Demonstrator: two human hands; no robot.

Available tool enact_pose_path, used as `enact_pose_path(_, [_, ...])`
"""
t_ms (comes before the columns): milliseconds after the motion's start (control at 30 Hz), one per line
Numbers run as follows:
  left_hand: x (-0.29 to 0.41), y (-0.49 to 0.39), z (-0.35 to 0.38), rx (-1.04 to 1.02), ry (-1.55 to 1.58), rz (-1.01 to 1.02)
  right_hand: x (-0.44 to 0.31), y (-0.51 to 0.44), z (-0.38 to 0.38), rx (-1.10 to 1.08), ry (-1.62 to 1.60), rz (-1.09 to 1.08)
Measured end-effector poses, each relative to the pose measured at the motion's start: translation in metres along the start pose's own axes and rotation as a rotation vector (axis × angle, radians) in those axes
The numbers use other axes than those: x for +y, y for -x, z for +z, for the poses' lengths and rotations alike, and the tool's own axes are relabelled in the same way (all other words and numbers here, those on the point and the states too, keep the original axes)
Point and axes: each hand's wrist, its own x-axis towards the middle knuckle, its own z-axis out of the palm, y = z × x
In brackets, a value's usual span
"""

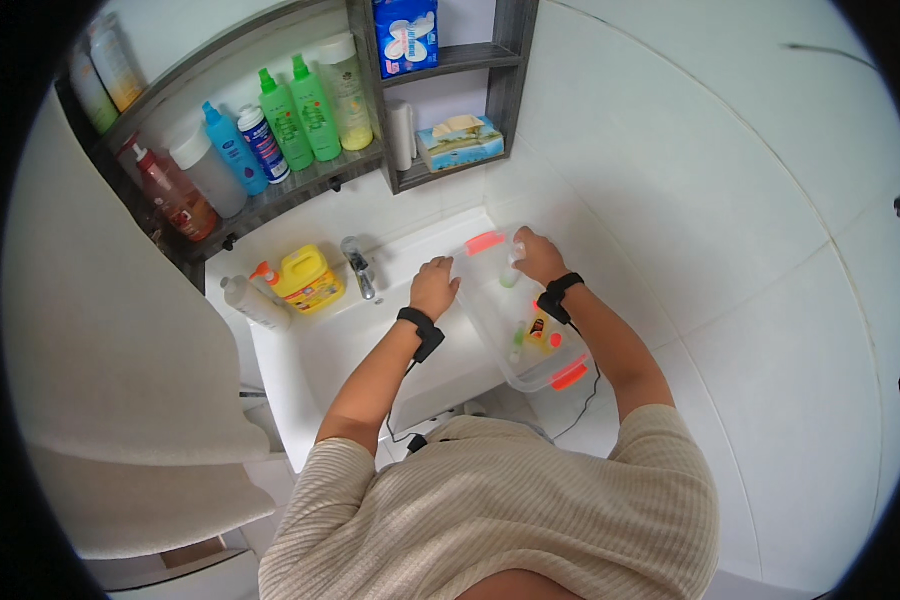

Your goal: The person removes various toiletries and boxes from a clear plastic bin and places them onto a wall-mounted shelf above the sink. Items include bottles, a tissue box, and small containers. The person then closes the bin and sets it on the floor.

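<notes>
A clear plastic storage box (487, 330) with red-orange latches rests across the right side of the white washbasin (330, 367). Over its far end, my right hand (543, 259) grips a small clear bottle (508, 276) with a pale green lower part. My left hand (434, 289) is at the box's far left corner, fingertips by the rim and thumb apart; nothing shows in its grasp. Inside the near half of the box lie a small yellow bottle (538, 328) with a dark label, a slim green-and-clear tube (518, 341) and a round red cap (556, 340).
Behind the basin stands a chrome faucet (358, 268). A yellow pump jug (307, 281) and a whitish bottle (255, 301) occupy its back left corner. Above, a grey wall shelf (300, 191) carries several bottles, and a tissue box (461, 146). Cables hang from both wrist straps.
</notes>
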Motion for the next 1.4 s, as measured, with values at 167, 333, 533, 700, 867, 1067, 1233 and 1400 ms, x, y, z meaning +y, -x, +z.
enact_pose_path(167, [-0.002,-0.004,-0.015,0.072,0.067,0.101,-0.040,-0.002,-0.046,-0.016,-0.002,-0.049])
enact_pose_path(333, [0.011,-0.011,-0.041,0.063,0.160,0.178,-0.077,-0.001,-0.084,-0.036,-0.007,-0.107])
enact_pose_path(533, [0.039,-0.009,-0.072,-0.001,0.252,0.254,-0.110,-0.001,-0.123,-0.150,-0.098,-0.249])
enact_pose_path(700, [0.060,-0.004,-0.092,-0.012,0.322,0.317,-0.134,-0.004,-0.140,-0.263,-0.135,-0.326])
enact_pose_path(867, [0.061,-0.001,-0.099,-0.042,0.422,0.288,-0.150,-0.009,-0.138,-0.305,-0.242,-0.377])
enact_pose_path(1067, [0.049,0.003,-0.103,-0.066,0.536,0.229,-0.159,-0.022,-0.122,-0.371,-0.309,-0.405])
enact_pose_path(1233, [0.039,0.011,-0.119,0.006,0.539,0.129,-0.164,-0.035,-0.101,-0.419,-0.559,-0.346])
enact_pose_path(1400, [0.020,0.015,-0.151,0.141,0.548,0.064,-0.179,-0.039,-0.087,-0.393,-0.509,-0.387])
